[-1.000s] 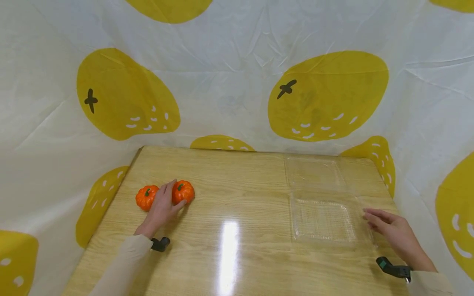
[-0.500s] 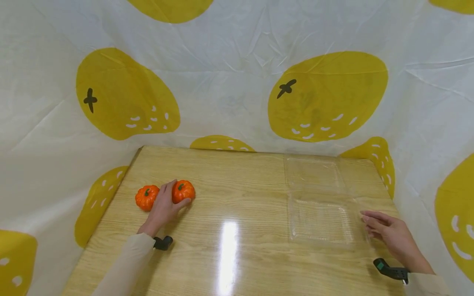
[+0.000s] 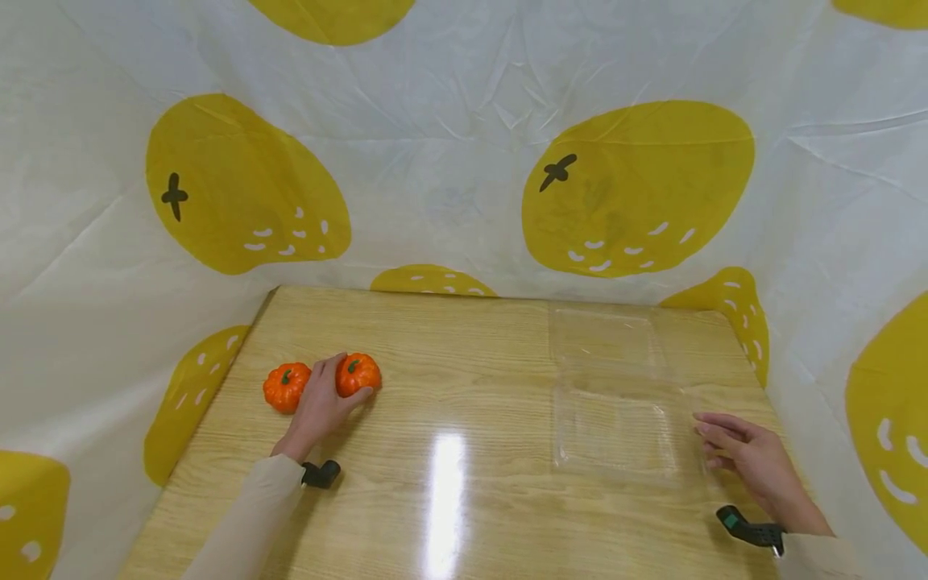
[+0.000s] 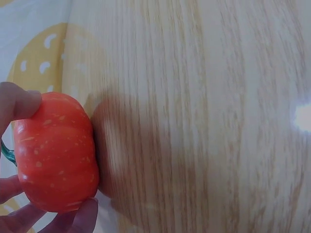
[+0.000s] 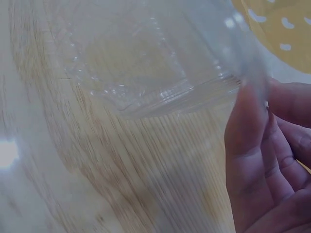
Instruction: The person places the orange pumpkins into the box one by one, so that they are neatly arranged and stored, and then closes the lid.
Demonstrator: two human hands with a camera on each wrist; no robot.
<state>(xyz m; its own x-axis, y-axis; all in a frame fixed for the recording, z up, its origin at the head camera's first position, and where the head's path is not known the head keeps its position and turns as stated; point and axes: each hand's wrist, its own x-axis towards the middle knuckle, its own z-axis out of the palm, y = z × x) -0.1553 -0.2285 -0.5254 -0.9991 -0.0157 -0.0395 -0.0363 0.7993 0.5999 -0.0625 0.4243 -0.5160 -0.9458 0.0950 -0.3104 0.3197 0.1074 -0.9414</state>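
My left hand holds a small orange pumpkin with a green stem, at the left of the table. The left wrist view shows the thumb on one side of this pumpkin and fingertips on the opposite side. A second, similar pumpkin sits just left of that hand. At the right, my right hand pinches the near right edge of a clear plastic clamshell box between thumb and fingers. The box lies unfolded, its lid half toward the back. In the right wrist view its ribbed wall shows.
The wooden table ends at a white curtain with yellow fruit prints, which hangs behind and on both sides. A bright light reflection lies on the front middle of the tabletop.
My right hand and the clear box have shifted a little to the left. The left hand stays on its pumpkin, almost still.
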